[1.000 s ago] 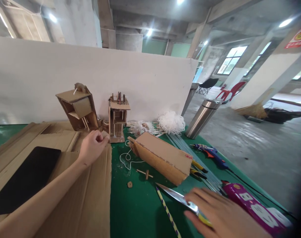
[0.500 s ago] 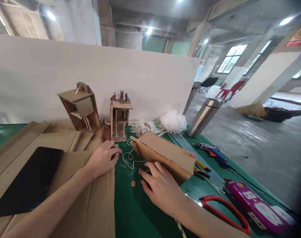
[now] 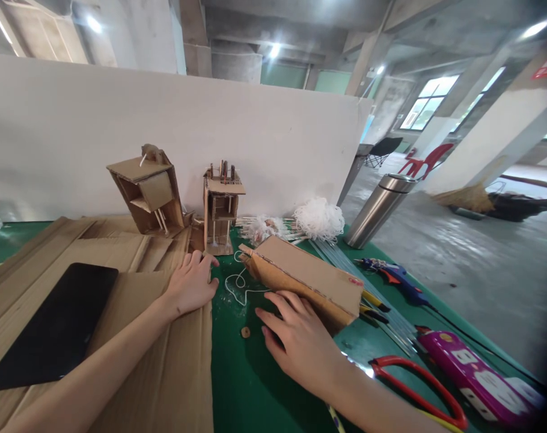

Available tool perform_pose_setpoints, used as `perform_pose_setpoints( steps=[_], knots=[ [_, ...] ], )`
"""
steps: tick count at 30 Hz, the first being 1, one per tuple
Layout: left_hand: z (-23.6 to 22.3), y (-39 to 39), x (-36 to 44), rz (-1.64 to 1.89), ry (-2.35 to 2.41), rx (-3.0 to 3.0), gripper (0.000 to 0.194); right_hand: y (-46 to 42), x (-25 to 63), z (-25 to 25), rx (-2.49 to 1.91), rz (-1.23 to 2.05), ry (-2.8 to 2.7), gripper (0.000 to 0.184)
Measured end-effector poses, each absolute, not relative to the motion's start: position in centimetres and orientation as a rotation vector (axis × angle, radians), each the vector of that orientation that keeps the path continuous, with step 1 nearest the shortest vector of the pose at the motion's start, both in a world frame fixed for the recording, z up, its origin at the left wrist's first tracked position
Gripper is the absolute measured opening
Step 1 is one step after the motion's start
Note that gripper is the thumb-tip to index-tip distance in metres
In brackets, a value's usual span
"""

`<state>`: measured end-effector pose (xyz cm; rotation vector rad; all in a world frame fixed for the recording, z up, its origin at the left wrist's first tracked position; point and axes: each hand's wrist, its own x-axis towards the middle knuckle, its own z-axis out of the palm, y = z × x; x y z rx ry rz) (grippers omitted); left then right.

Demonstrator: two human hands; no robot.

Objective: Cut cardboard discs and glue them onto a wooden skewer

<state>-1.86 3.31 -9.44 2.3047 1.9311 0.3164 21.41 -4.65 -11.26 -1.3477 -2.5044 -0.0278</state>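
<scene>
A long brown cardboard box lies just beyond the spread right hand, partly blocking yellow-and-black tools; the left hand gapes on flat tan cardboard; red-handled scissors are half hidden.

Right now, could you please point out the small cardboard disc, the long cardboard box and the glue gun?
Cardboard disc (image 3: 245,332), head view: upper face.
Long cardboard box (image 3: 312,270), head view: top panel.
Glue gun (image 3: 407,290), head view: blue handle.

Since a second ago, right hand off scissors, now farther left beside long cardboard box; left hand nearer, its fingers uncurled.
</scene>
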Motion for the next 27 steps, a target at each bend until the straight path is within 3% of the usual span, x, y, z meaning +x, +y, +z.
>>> perform_pose_setpoints(
  steps=[11, 18, 22, 27],
  knots=[
    [-9.5, 3.8, -1.5, 0.31, 1.963, 2.248, 0.034, -4.4, 21.3, -11.0, -1.325, 0.118, -2.525, 0.03],
    [-9.8, 3.9, -2.4, 0.682, 1.824, 2.22, 0.02, -4.0, 20.8, -9.5, -1.267, 0.196, -2.425, 0.032],
    [-9.9, 4.3, -3.1, 0.893, 1.691, 2.205, 0.032, -1.7, 18.3, -8.1, -1.37, 0.321, -2.432, 0.037],
    [-10.1, 4.4, -3.3, 0.996, 1.639, 2.219, 0.03, 2.2, 14.5, -8.2, -1.543, 0.287, -2.468, 0.037]
  ],
)
